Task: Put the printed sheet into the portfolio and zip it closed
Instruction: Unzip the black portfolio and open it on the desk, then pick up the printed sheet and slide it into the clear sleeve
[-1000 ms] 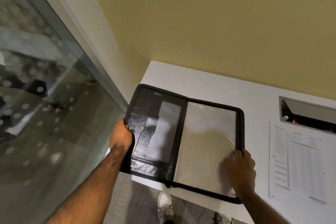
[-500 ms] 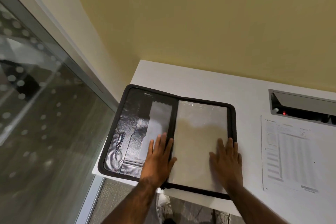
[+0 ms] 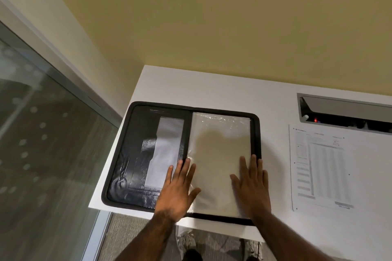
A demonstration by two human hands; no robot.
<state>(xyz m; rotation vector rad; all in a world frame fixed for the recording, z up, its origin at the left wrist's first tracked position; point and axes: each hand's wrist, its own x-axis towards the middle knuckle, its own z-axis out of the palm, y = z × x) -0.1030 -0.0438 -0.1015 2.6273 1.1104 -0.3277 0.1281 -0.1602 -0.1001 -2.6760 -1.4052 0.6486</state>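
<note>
Both hands, left hand (image 3: 177,188) & right hand (image 3: 251,184), lie flat, fingers straight, pressing open portfolio (image 3: 135,154) flat on bench (image 3: 212,89); printed sheet (image 3: 322,167) waits at right.

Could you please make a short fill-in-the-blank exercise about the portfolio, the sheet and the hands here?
1. The portfolio lies ____, not closed, on the desk.
2. The printed sheet lies to the ____ of the portfolio.
3. The left hand and the right hand rest on the portfolio with ____, not curled, fingers.
Missing words: open, right, straight.
</note>
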